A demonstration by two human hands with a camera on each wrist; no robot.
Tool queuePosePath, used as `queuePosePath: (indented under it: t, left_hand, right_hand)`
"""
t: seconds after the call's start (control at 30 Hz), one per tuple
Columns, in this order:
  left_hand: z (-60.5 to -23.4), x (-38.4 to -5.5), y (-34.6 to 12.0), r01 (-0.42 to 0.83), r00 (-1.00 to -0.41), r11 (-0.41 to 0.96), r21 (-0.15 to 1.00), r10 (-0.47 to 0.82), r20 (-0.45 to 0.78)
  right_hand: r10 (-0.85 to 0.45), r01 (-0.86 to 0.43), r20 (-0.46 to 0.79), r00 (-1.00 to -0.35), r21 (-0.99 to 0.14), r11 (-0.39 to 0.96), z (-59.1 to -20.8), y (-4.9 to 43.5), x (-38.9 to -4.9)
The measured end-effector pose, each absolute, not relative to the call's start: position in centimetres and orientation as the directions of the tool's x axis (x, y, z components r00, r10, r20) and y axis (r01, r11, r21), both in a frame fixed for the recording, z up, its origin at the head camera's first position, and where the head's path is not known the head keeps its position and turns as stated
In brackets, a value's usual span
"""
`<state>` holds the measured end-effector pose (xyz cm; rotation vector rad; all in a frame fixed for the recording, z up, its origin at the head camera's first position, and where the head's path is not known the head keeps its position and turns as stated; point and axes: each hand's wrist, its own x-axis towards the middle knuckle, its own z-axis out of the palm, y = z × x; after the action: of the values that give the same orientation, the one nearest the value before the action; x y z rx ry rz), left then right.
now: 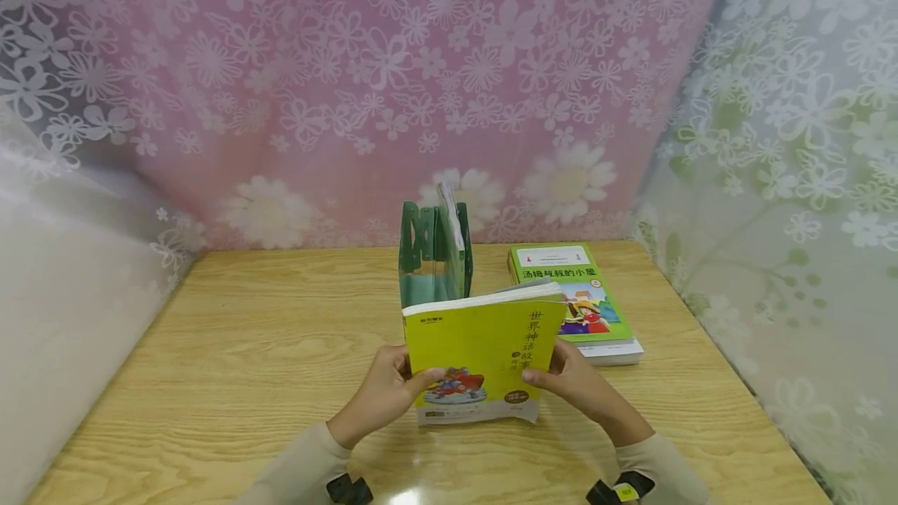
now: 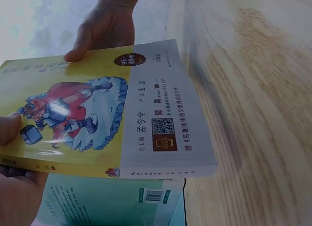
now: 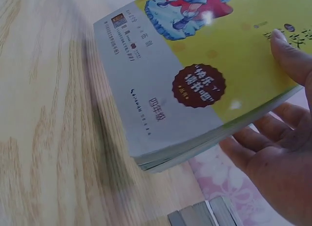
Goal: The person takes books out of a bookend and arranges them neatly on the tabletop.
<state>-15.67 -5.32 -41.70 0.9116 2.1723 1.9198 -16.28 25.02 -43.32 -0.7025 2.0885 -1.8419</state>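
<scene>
A yellow paperback book with a cartoon figure on its cover is held upright between both hands, tilted slightly. The left hand grips its left, spine side with the thumb on the front cover. On the opposite side the right hand pinches the page edge, thumb on the cover and fingers behind. In the left wrist view the cover's white lower band shows a QR code. The right wrist view shows the curled fingers under the book. Behind it stands a green book holder with a thin book upright inside.
To the right lies a stack of books, a green one on top, partly hidden by the yellow book. The wooden table meets a pink floral curtain at the back, with a pale curtain along the right.
</scene>
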Motion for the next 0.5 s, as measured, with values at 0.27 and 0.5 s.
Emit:
queuePosePath:
  t: [0.27,0.5]
  left_hand:
    - [-41.3,-16.0,-4.3,0.4,-0.784,0.03,0.916,0.529,0.325]
    - [-41.2,-16.4,-3.1,0.428,-0.774,0.019,0.904,0.524,0.355]
  right_hand:
    - [-0.537,-0.192,0.138,-0.832,-0.98,0.045,-43.7,26.2,-16.2]
    - [-0.559,-0.259,0.206,-0.803,-0.966,0.016,-43.7,27.5,-16.2]
